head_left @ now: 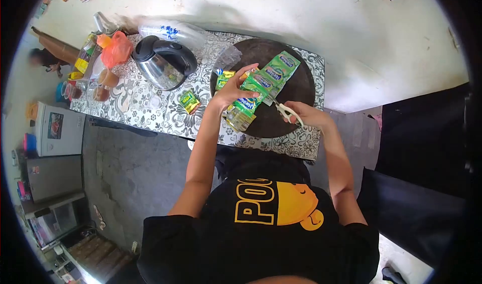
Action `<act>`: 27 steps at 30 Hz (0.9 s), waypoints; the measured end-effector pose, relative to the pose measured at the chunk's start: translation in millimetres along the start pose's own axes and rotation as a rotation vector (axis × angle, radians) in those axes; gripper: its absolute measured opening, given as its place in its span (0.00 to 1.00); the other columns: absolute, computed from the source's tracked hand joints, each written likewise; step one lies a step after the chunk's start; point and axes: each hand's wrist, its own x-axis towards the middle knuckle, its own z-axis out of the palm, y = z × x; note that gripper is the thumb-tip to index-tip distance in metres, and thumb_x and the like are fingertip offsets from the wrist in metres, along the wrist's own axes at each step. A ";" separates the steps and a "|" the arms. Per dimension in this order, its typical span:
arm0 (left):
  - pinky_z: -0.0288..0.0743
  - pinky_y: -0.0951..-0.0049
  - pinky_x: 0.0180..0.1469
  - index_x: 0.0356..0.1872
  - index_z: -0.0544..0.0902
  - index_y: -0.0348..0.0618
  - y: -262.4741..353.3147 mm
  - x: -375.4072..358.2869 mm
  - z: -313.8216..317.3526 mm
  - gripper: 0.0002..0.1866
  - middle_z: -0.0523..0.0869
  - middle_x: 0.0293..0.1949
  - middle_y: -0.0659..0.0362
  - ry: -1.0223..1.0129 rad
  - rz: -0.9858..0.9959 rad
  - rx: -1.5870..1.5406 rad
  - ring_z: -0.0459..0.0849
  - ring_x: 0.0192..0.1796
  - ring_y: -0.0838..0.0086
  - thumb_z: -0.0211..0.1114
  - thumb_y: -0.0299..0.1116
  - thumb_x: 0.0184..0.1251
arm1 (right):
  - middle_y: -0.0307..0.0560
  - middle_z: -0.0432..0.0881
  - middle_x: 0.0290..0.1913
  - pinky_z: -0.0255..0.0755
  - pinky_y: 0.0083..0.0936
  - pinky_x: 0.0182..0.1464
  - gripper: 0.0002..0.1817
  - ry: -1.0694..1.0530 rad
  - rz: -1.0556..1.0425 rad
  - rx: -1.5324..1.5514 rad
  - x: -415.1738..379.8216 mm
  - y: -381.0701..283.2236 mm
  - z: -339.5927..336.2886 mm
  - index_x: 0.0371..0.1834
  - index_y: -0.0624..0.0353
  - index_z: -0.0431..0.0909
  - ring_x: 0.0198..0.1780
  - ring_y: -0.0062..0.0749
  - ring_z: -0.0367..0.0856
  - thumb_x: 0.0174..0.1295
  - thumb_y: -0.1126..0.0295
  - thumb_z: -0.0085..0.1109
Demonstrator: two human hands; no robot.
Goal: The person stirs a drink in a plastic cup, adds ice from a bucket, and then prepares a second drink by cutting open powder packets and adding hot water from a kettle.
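Observation:
A strip of green sachets [273,74] slants across a dark round board [296,91] on the patterned table. My left hand [237,90] grips the lower part of the strip, fingers over its left edge. My right hand [303,114] is closed round the handles of white-handled scissors [291,114], whose blades meet the strip's right edge. Below my left hand lies a yellowish-green packet [239,119]. Another small green and yellow packet [189,102] rests on the table to the left. Clear plastic [227,58] sits at the board's upper left.
An electric kettle [163,65] stands left of the board, with stacked plastic cups [175,34] behind it. Farther left are an orange plastic bag [117,50] and cups of brown contents [107,78]. A wall borders the table's far side. Another person [45,59] is at the far left.

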 end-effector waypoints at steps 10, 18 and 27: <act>0.69 0.71 0.65 0.68 0.69 0.44 -10.1 9.5 -10.5 0.44 0.76 0.63 0.58 0.022 -0.014 0.031 0.75 0.62 0.72 0.77 0.18 0.45 | 0.36 0.78 0.39 0.68 0.19 0.47 0.42 -0.091 -0.062 0.065 12.7 -22.0 -13.3 0.51 0.62 0.71 0.42 0.19 0.74 0.47 0.35 0.67; 0.72 0.70 0.63 0.75 0.55 0.41 -12.9 17.5 -17.4 0.56 0.77 0.62 0.50 0.084 -0.044 -0.054 0.78 0.60 0.70 0.78 0.17 0.42 | 0.33 0.76 0.27 0.67 0.13 0.32 0.09 0.135 -0.020 0.131 15.2 -18.1 -10.0 0.39 0.63 0.75 0.29 0.14 0.74 0.64 0.69 0.62; 0.77 0.72 0.56 0.77 0.46 0.42 -21.0 20.1 -11.4 0.62 0.80 0.58 0.46 0.106 -0.093 0.000 0.82 0.54 0.70 0.79 0.17 0.41 | 0.33 0.76 0.18 0.62 0.15 0.24 0.09 0.408 0.097 0.007 1.2 -38.5 13.0 0.29 0.65 0.77 0.21 0.13 0.73 0.61 0.71 0.66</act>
